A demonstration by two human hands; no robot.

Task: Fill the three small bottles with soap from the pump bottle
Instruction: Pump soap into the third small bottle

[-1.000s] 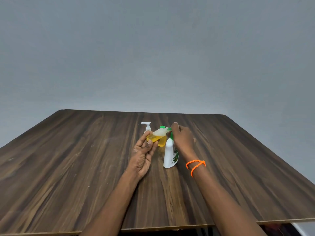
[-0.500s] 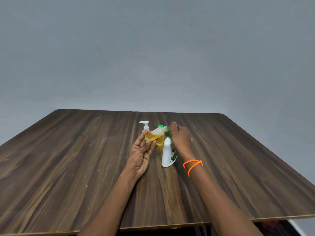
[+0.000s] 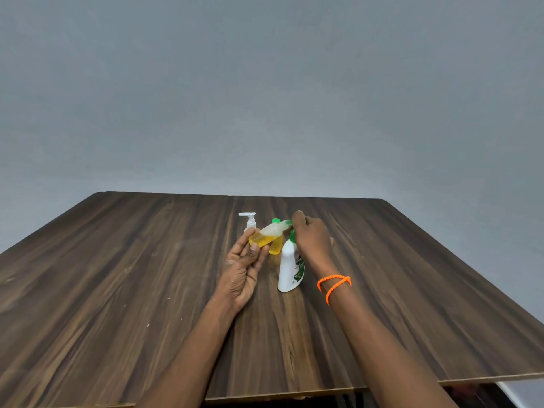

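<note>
Two hands are working above the dark wooden desk [image 3: 117, 290]. Left hand [image 3: 243, 267] is gripping a tilted small bottle [image 3: 266, 235] partly filled with yellow soap, beside the white pump bottle [image 3: 290, 267]. Right hand [image 3: 312, 242] is curling over its green pump head [image 3: 288, 222], pressing it.

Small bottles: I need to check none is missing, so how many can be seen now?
3. One tilted small bottle in the left hand; one green-capped bottle standing behind it; one white-pump bottle further back left. Hands may hide others.
</note>
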